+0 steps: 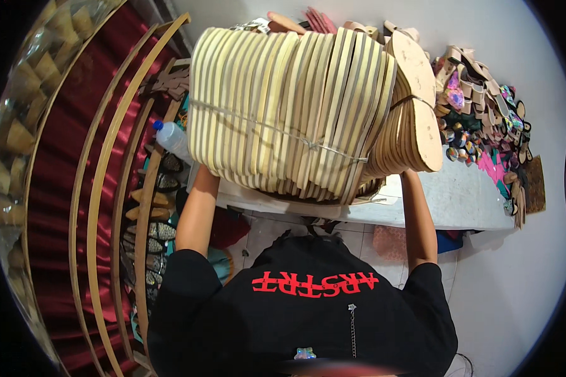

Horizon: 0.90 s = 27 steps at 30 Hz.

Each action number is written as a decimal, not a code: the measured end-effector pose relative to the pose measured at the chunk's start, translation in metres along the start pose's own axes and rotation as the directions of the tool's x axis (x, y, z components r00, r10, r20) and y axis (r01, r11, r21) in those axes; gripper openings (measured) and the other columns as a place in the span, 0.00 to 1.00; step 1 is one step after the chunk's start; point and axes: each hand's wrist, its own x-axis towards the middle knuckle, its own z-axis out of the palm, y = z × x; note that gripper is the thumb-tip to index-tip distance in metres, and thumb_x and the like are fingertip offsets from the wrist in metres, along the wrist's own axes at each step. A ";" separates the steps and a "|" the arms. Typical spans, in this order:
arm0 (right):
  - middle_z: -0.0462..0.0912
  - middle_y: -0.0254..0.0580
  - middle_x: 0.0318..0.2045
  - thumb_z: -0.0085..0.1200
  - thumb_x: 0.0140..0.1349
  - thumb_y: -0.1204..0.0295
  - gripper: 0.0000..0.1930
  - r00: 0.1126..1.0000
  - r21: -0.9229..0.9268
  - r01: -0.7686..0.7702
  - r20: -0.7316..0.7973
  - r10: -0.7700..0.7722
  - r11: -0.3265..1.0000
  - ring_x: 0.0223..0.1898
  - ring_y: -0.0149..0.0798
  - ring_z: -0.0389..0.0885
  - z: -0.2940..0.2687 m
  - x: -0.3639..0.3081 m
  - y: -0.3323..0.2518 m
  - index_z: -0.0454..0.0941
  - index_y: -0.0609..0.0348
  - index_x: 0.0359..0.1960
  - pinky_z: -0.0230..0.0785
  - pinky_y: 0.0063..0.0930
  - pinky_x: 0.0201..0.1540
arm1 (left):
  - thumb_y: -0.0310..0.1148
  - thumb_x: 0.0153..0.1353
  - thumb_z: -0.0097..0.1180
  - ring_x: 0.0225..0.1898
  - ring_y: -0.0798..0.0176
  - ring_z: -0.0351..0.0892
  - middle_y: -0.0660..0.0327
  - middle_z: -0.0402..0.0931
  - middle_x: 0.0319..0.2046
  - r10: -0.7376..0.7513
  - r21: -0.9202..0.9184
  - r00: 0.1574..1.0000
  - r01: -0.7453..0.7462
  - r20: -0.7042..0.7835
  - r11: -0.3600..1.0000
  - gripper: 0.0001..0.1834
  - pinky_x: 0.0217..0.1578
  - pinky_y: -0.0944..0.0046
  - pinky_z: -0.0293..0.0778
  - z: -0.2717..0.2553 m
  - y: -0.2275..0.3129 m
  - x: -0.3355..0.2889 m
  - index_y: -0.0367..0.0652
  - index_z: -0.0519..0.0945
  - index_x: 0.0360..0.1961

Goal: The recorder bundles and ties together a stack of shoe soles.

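A wide bundle of shoe soles (289, 107) fills the upper middle of the head view, at the table's near edge. Its soles stand on edge side by side, cream and grey, with a thin cord knotted around them. At its right end sits a separately tied stack of tan soles (418, 129). My left hand (209, 172) reaches under the bundle's left end. Under the tan stack at the right goes my right hand (410, 176). Both hands hold the load from below, their fingers hidden beneath it.
A white table (446, 204) carries a heap of sandals and straps (484, 113) at the right. A wooden rack (97, 207) curves along the left, with shoes (157, 232) beside it. A blue-capped plastic bottle (172, 139) is left of the bundle.
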 end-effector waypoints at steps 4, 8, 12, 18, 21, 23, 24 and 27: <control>0.76 0.47 0.39 0.53 0.48 0.72 0.24 0.971 -0.131 0.231 -0.030 -0.237 0.964 0.29 0.43 0.79 0.032 0.013 -0.005 0.66 0.62 0.49 0.74 0.34 0.31 | 0.50 0.60 0.39 0.60 0.59 0.53 0.58 0.52 0.60 0.013 -0.008 0.999 -0.013 -0.048 1.000 0.32 0.56 0.58 0.55 -0.031 -0.003 -0.024 0.44 0.55 0.60; 0.79 0.50 0.28 0.44 0.50 0.71 0.15 0.957 -0.075 -0.101 0.264 0.118 0.992 0.28 0.49 0.79 0.052 0.054 -0.137 0.72 0.69 0.36 0.72 0.37 0.34 | 0.50 0.60 0.39 0.60 0.59 0.52 0.58 0.52 0.60 0.031 -0.025 0.991 -0.035 -0.127 0.999 0.32 0.56 0.58 0.54 -0.067 -0.011 -0.058 0.44 0.54 0.60; 0.77 0.60 0.24 0.38 0.55 0.65 0.19 0.909 0.207 -0.415 0.138 0.394 0.886 0.19 0.48 0.79 0.094 0.059 -0.172 0.70 0.72 0.36 0.72 0.31 0.17 | 0.50 0.60 0.39 0.61 0.59 0.51 0.58 0.51 0.61 0.060 -0.029 0.984 -0.066 -0.170 0.997 0.32 0.57 0.59 0.54 -0.096 -0.006 -0.071 0.44 0.54 0.60; 0.78 0.55 0.33 0.45 0.52 0.65 0.19 0.960 0.056 -0.197 0.215 0.181 0.979 0.39 0.49 0.77 0.104 0.057 -0.165 0.71 0.67 0.41 0.70 0.34 0.39 | 0.50 0.60 0.39 0.61 0.60 0.51 0.58 0.50 0.61 0.078 -0.045 0.972 -0.090 -0.220 0.995 0.32 0.57 0.59 0.53 -0.132 -0.011 -0.089 0.44 0.53 0.60; 0.78 0.57 0.32 0.40 0.53 0.68 0.17 0.897 0.149 -0.418 0.223 0.382 0.896 0.37 0.52 0.77 0.106 0.067 -0.179 0.72 0.67 0.40 0.70 0.37 0.38 | 0.50 0.60 0.39 0.61 0.60 0.50 0.58 0.50 0.61 0.087 -0.042 0.972 -0.099 -0.219 0.994 0.32 0.57 0.59 0.53 -0.142 -0.011 -0.089 0.44 0.53 0.61; 0.77 0.58 0.31 0.39 0.53 0.69 0.16 0.914 0.071 -0.366 0.218 0.343 0.928 0.35 0.52 0.78 0.111 0.068 -0.173 0.72 0.68 0.38 0.71 0.37 0.36 | 0.50 0.60 0.38 0.61 0.60 0.50 0.58 0.49 0.61 0.096 -0.039 0.974 -0.106 -0.206 0.994 0.32 0.58 0.59 0.53 -0.144 -0.010 -0.086 0.44 0.53 0.61; 0.77 0.59 0.31 0.38 0.52 0.69 0.16 0.927 -0.009 -0.310 0.222 0.304 0.951 0.33 0.52 0.78 0.113 0.066 -0.164 0.72 0.68 0.37 0.72 0.38 0.35 | 0.50 0.60 0.38 0.61 0.60 0.50 0.58 0.49 0.61 0.100 -0.038 0.976 -0.109 -0.195 0.993 0.32 0.58 0.59 0.52 -0.142 -0.010 -0.082 0.44 0.53 0.61; 0.76 0.63 0.29 0.37 0.50 0.70 0.16 0.957 -0.037 -0.237 0.164 0.240 0.971 0.24 0.51 0.79 0.122 0.067 -0.155 0.71 0.71 0.35 0.74 0.36 0.23 | 0.50 0.60 0.38 0.62 0.60 0.49 0.58 0.49 0.62 0.116 -0.037 0.979 -0.123 -0.165 0.992 0.32 0.58 0.59 0.52 -0.136 -0.011 -0.073 0.44 0.53 0.61</control>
